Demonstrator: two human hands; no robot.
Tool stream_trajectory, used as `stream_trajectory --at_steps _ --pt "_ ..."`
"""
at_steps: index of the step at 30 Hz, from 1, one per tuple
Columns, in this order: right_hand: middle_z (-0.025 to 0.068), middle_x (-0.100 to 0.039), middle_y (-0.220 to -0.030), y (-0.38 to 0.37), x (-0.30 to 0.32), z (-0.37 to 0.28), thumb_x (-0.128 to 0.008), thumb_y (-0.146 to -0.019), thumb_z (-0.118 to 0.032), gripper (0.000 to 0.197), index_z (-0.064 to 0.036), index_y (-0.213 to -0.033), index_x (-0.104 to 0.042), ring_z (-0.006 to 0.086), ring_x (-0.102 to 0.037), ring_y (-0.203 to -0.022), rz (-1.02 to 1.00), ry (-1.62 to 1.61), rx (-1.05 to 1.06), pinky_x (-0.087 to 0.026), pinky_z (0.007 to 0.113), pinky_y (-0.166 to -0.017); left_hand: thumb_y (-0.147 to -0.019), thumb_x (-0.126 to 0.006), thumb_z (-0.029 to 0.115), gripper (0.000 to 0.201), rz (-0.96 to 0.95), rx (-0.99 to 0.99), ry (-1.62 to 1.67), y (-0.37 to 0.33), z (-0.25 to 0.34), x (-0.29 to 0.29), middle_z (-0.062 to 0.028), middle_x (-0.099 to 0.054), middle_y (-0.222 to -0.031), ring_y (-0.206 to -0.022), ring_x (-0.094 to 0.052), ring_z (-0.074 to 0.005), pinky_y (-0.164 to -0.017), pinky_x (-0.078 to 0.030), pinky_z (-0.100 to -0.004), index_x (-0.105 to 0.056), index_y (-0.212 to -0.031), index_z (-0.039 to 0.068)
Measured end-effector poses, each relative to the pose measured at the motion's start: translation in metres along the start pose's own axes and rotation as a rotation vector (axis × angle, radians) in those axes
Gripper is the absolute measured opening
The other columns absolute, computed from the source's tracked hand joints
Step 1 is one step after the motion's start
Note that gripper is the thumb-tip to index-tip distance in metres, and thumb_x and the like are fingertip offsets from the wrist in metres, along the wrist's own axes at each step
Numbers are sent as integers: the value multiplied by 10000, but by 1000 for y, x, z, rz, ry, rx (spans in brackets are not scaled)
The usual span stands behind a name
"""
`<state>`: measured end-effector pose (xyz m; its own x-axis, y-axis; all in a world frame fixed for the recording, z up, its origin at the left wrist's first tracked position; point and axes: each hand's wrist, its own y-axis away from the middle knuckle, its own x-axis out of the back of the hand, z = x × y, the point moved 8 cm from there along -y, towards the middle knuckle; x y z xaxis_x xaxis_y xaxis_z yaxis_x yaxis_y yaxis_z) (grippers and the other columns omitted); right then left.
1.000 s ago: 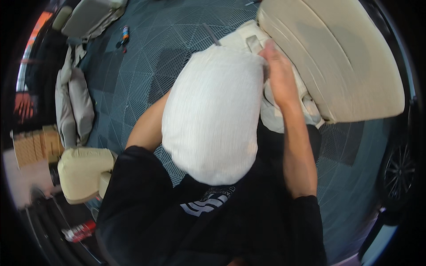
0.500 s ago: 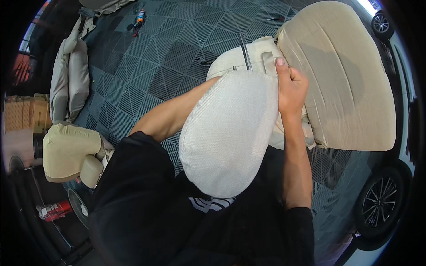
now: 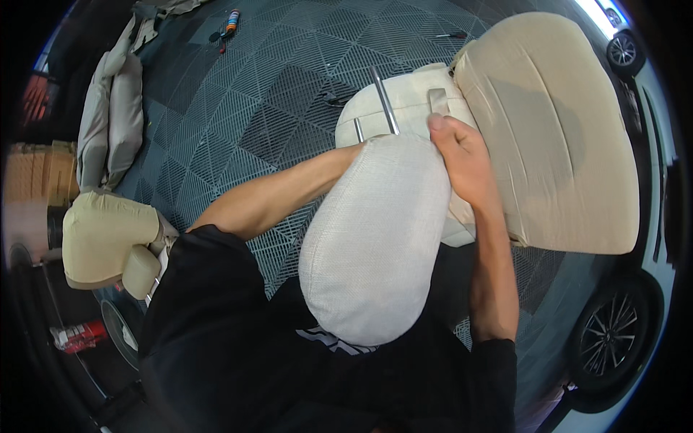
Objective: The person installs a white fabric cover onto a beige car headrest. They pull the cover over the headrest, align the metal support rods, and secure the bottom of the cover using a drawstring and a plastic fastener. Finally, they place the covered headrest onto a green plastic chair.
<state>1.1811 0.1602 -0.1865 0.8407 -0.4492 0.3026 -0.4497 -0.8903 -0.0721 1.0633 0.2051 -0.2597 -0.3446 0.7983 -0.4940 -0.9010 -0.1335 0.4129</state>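
A car headrest (image 3: 375, 238) in pale grey-white woven fabric lies against my lap, its rounded end toward me. Two metal posts (image 3: 384, 101) stick out from its far end. My right hand (image 3: 465, 155) is closed on the headrest's far right edge, thumb on top, beside a short beige strap (image 3: 437, 99). From the left, my left forearm (image 3: 281, 184) reaches behind the headrest, which hides that hand and its fingers. Just beyond is a cream seat cushion (image 3: 354, 115), partly covered by the headrest and my right hand.
A large beige seat back (image 3: 556, 137) lies at the right. Other padded seat parts (image 3: 108, 238) are at the left, with long grey pads (image 3: 112, 115) farther off. A spray can (image 3: 232, 22) and a small tool (image 3: 451, 35) lie on the tiled floor (image 3: 216, 123). A car wheel (image 3: 610, 335) stands at right.
The headrest has tipped and shifted slightly toward me, and more of both posts shows. My right hand has moved a little left and nearer to me, its thumb now by the strap's lower end.
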Motion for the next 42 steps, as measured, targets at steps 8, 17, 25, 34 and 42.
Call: stream_trajectory --at_steps 8,17,25,34,42 --pt "-27 -392 -488 -12 -17 -31 -585 -962 -510 646 -41 -530 -482 82 -348 -486 -77 110 -14 -300 294 -450 -1003 -524 305 439 -51 78 -61 -4 0 -6 -142 -593 -1273 -1120 -623 -194 -954 -549 -396 -536 -1334 17" --pt "-17 -403 -476 -30 -17 -26 -561 -978 -491 630 -57 -528 -478 80 -355 -475 93 64 290 -295 280 -452 -995 -522 299 402 -32 27 -8 6 -4 -4 -142 -607 -1226 -1083 -631 -205 -932 -547 -395 -556 -1283 22" --pt "64 -639 -984 -16 -20 80 -441 -974 -627 615 -47 -1042 -633 142 -586 -856 -26 -468 -328 -476 317 -784 -988 -520 294 370 18 -96 73 10 2 12 -142 -620 -1184 -1050 -638 -215 -911 -546 -394 -572 -1238 26" --pt "62 -670 -882 63 -18 71 -635 -948 -388 404 5 -1019 -698 130 -594 -849 217 -434 -183 -469 284 -794 -979 -517 288 339 1 -138 74 2 3 -2 -142 -634 -1137 -1013 -645 -226 -889 -544 -393 -591 -1187 31" --pt "-18 -581 -740 106 -25 75 -661 -955 -340 353 -2 -854 -661 70 -494 -711 504 -615 -214 -425 237 -665 -972 -515 282 314 9 -210 142 15 -6 1 -142 -647 -1095 -979 -652 -235 -869 -542 -393 -608 -1142 35"
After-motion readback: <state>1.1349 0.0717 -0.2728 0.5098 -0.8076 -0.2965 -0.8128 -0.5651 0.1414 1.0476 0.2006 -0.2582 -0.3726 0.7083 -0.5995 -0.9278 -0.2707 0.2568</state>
